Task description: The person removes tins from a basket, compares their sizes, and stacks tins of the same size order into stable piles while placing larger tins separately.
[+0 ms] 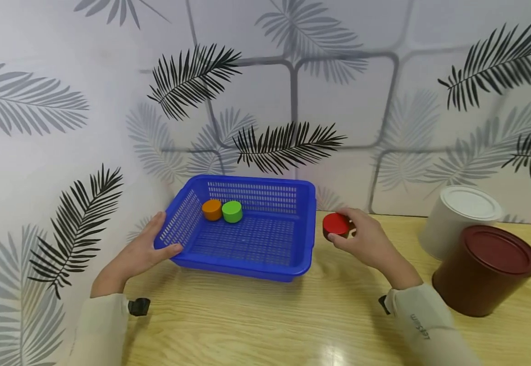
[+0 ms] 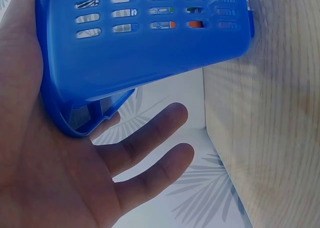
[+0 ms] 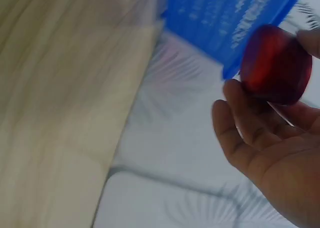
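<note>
A blue plastic basket (image 1: pixel 247 264) with slotted walls stands on the table, an orange cylinder (image 1: pixel 212 210) and a green cylinder (image 1: pixel 232 212) side by side in its back left part. At the basket's left rim, my left hand (image 1: pixel 144 251) holds on with the thumb over the edge; in the left wrist view two fingers (image 2: pixel 155 175) extend free beneath the rim. My right hand (image 1: pixel 366 239) pinches a squat red cylinder (image 1: pixel 336 225) between thumb and fingers, just outside the basket's right wall. The right wrist view shows the red cylinder (image 3: pixel 275 66) close up, slightly blurred.
To the right stand a white lidded tub (image 1: pixel 457 223) and, nearer, a brown lidded tub (image 1: pixel 485 269) close to my right forearm. A leaf-patterned wall covering (image 1: pixel 338 101) rises behind and left of the wooden table (image 1: pixel 247 325).
</note>
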Motion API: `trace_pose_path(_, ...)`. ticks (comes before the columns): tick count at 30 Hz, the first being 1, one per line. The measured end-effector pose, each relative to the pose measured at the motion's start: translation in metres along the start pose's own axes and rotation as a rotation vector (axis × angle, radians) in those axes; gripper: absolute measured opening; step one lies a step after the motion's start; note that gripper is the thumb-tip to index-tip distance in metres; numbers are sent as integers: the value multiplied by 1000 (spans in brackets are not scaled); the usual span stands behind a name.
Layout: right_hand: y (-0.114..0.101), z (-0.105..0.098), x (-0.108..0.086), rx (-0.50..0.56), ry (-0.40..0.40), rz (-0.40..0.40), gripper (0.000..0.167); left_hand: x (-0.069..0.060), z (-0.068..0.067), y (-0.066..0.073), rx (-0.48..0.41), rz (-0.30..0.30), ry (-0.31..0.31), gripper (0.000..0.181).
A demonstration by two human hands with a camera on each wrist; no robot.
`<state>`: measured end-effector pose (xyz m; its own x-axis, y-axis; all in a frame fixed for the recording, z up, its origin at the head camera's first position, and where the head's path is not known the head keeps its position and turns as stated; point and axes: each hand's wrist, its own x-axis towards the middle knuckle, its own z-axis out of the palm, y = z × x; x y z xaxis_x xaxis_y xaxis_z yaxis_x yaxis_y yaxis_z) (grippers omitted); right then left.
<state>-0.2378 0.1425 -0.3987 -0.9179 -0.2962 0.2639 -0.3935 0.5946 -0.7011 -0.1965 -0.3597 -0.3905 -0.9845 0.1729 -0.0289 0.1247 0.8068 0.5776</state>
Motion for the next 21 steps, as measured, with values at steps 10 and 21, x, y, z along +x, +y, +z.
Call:
trace_pose_path(10, 38, -11, -7, -53, -29, 227, 66, -1, -1, 5, -9, -9, -15, 109)
trace_pose_path(21, 58, -19, -10, -33, -99, 329, 69, 0, -1, 4, -14, -3, -16, 108)
